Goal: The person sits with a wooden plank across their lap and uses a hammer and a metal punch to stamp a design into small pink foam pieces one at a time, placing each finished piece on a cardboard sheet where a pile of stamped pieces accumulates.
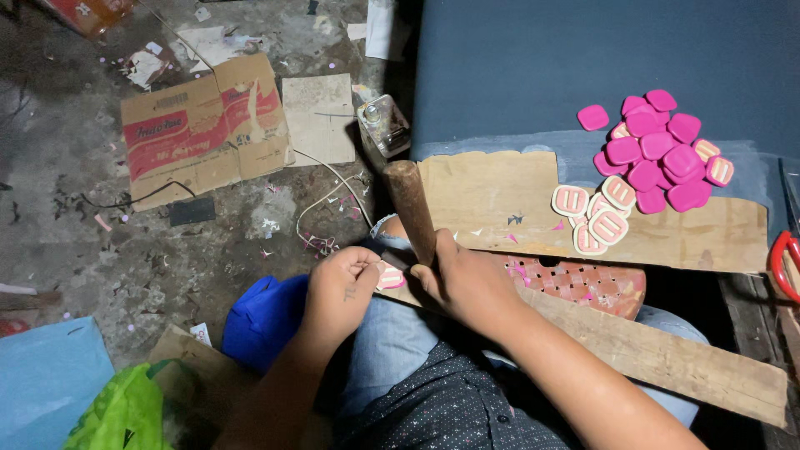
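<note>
Wooden surfaces dominate the view: a blue-covered bench [583, 58] carries a pale board [492, 200] with a scalloped upper edge, and a long plank [667, 358] lies across the person's lap, over a pink perforated panel [583, 283]. One flattened cardboard box [204, 129] and one plain card sheet [318, 118] lie on the littered floor [83, 233], beside one small glass bottle [383, 125]; one red-handled pair of scissors [782, 262] shows at the right edge. Right hand [467, 283]: fingers closed fully round one wooden mallet handle [410, 208], held upright. Left hand [343, 287]: fingertips pinched on one small pink-and-cream piece [390, 277], held just beside the mallet at the plank's near end. Pink pieces [662, 150] in a heap at the board's far right, roughly sixteen, overlap preventing an exact count; cream-faced pieces [596, 218] just left of it, about five. Risks, as judged: a blow landing with the left fingertips so close could strike them; the pinched piece could slip or skew, spoiling the mark; the unfastened plank could shift on the lap.
</note>
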